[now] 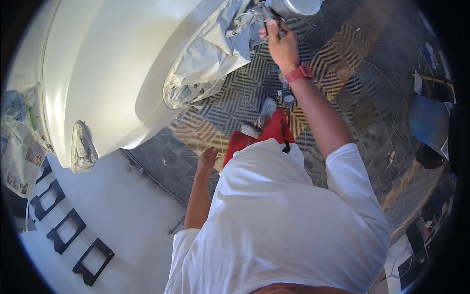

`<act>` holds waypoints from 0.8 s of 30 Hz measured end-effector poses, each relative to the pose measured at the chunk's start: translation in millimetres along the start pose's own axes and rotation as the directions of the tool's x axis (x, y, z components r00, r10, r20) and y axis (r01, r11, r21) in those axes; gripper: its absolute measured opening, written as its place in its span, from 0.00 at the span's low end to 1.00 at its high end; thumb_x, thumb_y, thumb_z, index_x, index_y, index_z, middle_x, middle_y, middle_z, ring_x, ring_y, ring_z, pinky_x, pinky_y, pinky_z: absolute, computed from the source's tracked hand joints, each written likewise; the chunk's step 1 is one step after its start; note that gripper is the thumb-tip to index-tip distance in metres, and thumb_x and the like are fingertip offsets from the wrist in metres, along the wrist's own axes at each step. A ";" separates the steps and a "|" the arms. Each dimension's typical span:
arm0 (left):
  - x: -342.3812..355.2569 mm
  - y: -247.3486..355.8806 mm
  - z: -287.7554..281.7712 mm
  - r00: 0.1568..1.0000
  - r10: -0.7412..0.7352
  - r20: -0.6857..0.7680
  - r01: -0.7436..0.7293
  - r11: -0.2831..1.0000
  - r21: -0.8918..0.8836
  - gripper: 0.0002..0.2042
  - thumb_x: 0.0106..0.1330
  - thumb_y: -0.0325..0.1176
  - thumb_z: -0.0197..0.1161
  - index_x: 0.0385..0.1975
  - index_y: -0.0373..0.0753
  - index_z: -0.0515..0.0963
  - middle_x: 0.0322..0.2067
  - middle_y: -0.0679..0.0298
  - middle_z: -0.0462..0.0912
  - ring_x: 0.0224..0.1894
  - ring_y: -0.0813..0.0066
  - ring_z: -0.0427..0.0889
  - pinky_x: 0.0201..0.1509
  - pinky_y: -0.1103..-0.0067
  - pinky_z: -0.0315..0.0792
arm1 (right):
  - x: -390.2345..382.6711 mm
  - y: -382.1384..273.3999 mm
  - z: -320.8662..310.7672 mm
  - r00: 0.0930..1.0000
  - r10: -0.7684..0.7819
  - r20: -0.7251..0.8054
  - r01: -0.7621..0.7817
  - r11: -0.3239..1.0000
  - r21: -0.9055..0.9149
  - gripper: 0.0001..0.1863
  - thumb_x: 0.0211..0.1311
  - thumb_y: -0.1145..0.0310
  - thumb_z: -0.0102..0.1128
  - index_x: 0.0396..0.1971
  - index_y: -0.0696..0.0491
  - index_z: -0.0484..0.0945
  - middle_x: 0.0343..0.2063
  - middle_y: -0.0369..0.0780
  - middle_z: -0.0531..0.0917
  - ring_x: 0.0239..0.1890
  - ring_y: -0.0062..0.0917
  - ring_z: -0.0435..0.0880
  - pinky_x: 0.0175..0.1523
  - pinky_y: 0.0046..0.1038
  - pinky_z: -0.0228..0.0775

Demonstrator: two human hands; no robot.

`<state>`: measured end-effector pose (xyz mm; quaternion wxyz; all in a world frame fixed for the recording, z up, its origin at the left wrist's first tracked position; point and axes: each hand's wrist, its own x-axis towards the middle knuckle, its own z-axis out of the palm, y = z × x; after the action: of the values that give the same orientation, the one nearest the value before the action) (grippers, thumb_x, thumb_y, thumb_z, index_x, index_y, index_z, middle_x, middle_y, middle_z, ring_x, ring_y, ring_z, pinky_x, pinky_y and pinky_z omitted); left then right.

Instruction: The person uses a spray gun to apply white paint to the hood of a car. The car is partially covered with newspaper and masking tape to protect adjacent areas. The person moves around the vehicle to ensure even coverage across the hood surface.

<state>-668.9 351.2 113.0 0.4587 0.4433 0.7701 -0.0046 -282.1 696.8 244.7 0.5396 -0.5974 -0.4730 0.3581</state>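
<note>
My right hand [282,43] is stretched forward, its fingers closed around the handle of a spray gun [270,14]. A silver cup [295,7] sits on the gun at the top edge. Below the hand hang a small round gauge [289,99] and fittings. Left of the gun stands a glossy white car body [122,54], its wheel opening covered with crumpled pale masking sheet [215,51]. My left hand [208,159] hangs low beside my red shorts, fingers loosely bent, with nothing visible in it.
Newspaper [22,142] covers part of the car at far left, and a wrapped lamp-shaped part [83,147] is nearby. Black frames [93,261] are lined up along the white wall [132,220]. A hose [387,73] lies on the tiled floor, near a blue panel [428,122] at right.
</note>
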 end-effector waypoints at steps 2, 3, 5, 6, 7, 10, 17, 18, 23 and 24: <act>9.7 7.5 -10.2 0.998 0.010 -0.055 -0.013 0.999 -0.044 0.24 0.75 0.49 0.60 0.63 0.40 0.78 0.52 0.49 0.86 0.58 0.56 0.84 0.62 0.68 0.75 | -14.3 11.2 13.8 0.997 -0.032 0.064 0.030 0.999 0.028 0.21 0.80 0.56 0.51 0.39 0.61 0.83 0.29 0.39 0.89 0.32 0.21 0.87 0.44 0.25 0.77; 9.8 15.4 -14.3 0.997 0.014 -0.073 -0.020 0.996 -0.086 0.24 0.75 0.49 0.60 0.63 0.40 0.78 0.52 0.49 0.86 0.58 0.55 0.84 0.62 0.68 0.75 | -21.1 10.4 21.3 0.994 -0.046 0.100 0.042 0.998 0.044 0.21 0.80 0.57 0.51 0.40 0.61 0.83 0.29 0.39 0.89 0.33 0.21 0.87 0.44 0.25 0.77; 5.1 22.0 -22.4 0.994 0.016 -0.112 -0.034 0.986 -0.165 0.24 0.75 0.49 0.60 0.63 0.41 0.78 0.52 0.48 0.86 0.58 0.55 0.84 0.62 0.68 0.75 | -41.8 7.7 32.8 0.982 -0.095 0.163 0.097 0.995 -0.003 0.17 0.79 0.60 0.52 0.48 0.59 0.82 0.30 0.39 0.89 0.33 0.22 0.87 0.44 0.26 0.78; 2.5 14.6 -22.2 0.994 0.010 -0.106 -0.026 0.988 -0.149 0.24 0.75 0.49 0.60 0.62 0.40 0.78 0.52 0.48 0.86 0.58 0.55 0.84 0.62 0.68 0.75 | -53.2 8.8 41.3 0.973 -0.142 0.180 0.142 0.990 0.016 0.17 0.79 0.61 0.52 0.51 0.58 0.82 0.31 0.39 0.89 0.34 0.22 0.87 0.45 0.27 0.78; 0.4 7.2 -21.2 0.995 0.006 -0.100 -0.019 0.991 -0.133 0.24 0.75 0.49 0.60 0.62 0.40 0.78 0.52 0.47 0.86 0.58 0.55 0.84 0.62 0.68 0.75 | -64.4 8.1 48.4 0.962 -0.189 0.195 0.186 0.982 0.036 0.17 0.78 0.62 0.53 0.55 0.58 0.81 0.31 0.39 0.89 0.34 0.22 0.87 0.45 0.27 0.79; -8.7 -32.7 -10.6 0.997 0.013 -0.078 -0.021 0.994 -0.111 0.24 0.74 0.50 0.60 0.62 0.40 0.78 0.51 0.46 0.86 0.58 0.55 0.84 0.62 0.68 0.75 | -95.8 0.7 65.6 0.931 -0.232 0.282 0.234 0.972 0.027 0.22 0.76 0.63 0.55 0.65 0.51 0.77 0.42 0.42 0.90 0.40 0.25 0.88 0.50 0.29 0.79; -59.1 -159.4 36.5 0.977 -0.197 0.077 0.201 0.979 -0.043 0.26 0.73 0.53 0.59 0.61 0.40 0.79 0.51 0.45 0.85 0.59 0.50 0.83 0.63 0.66 0.75 | -165.9 -5.1 109.0 0.850 -0.339 0.404 0.343 0.937 0.065 0.21 0.72 0.52 0.61 0.53 0.51 0.83 0.37 0.49 0.88 0.39 0.47 0.88 0.42 0.40 0.79; -67.7 -165.5 39.2 0.975 -0.208 0.080 0.213 0.975 -0.062 0.27 0.73 0.53 0.58 0.61 0.39 0.79 0.52 0.45 0.85 0.59 0.50 0.83 0.63 0.65 0.75 | -176.5 -7.1 113.9 0.841 -0.335 0.424 0.341 0.938 0.065 0.21 0.72 0.51 0.61 0.53 0.51 0.83 0.37 0.49 0.88 0.39 0.47 0.88 0.42 0.40 0.80; -98.0 -194.4 55.2 0.980 -0.192 0.045 0.196 0.975 -0.103 0.27 0.75 0.53 0.56 0.61 0.36 0.78 0.52 0.45 0.86 0.60 0.50 0.83 0.62 0.65 0.74 | -212.4 -18.0 133.1 0.778 -0.272 0.566 0.329 0.944 0.002 0.22 0.71 0.49 0.61 0.52 0.51 0.83 0.33 0.48 0.88 0.35 0.45 0.88 0.39 0.40 0.80; -100.0 -195.6 57.3 0.979 -0.201 0.040 0.204 0.971 -0.126 0.27 0.75 0.52 0.57 0.61 0.36 0.78 0.52 0.45 0.86 0.59 0.51 0.83 0.62 0.64 0.75 | -218.3 -22.3 135.9 0.767 -0.243 0.594 0.326 0.945 -0.035 0.23 0.71 0.47 0.60 0.54 0.50 0.83 0.34 0.48 0.88 0.35 0.45 0.88 0.40 0.41 0.80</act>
<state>-744.4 140.9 72.7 0.4941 0.3315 0.8037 -0.0074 -478.2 530.0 226.7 0.3748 -0.4153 -0.7235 0.4044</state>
